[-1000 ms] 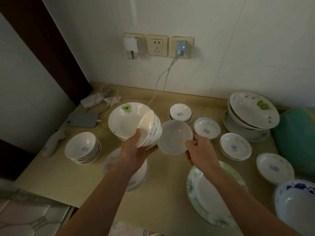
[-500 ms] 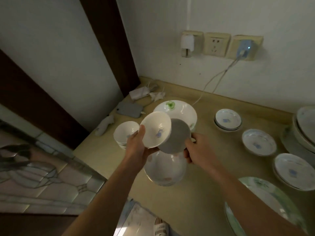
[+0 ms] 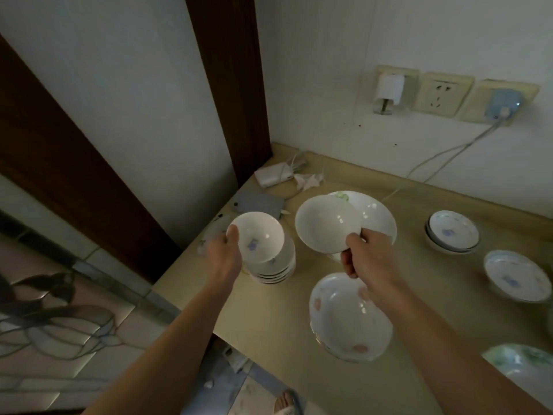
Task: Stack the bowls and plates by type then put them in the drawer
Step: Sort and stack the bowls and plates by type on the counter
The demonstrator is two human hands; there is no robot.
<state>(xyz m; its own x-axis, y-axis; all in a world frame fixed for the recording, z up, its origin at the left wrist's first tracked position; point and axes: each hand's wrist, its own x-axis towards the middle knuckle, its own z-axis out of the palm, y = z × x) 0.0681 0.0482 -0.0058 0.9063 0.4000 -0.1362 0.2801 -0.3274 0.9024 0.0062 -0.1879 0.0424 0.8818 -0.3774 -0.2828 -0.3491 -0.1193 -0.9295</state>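
The left hand grips a small white bowl by its near-left rim, thumb on the edge, and holds it tilted just above the stack of matching small bowls at the left end of the counter. The stack lies directly below and slightly right of the held bowl, so the left hand is plainly the nearer one — the likely next move is a short drop, levelling the bowl so it nests squarely. The bowl is glossy white with a small blue mark inside, the same as those under it.

The right hand pinches a plain shallow dish at its near rim, holding it in the air in front of a wide plate with a green flower. I cannot tell whether the two touch. Below the right wrist sits a deeper bowl with pink spots on others of its kind, and saucers with blue marks lie well apart at the right — the dish seems to match none of these closely.
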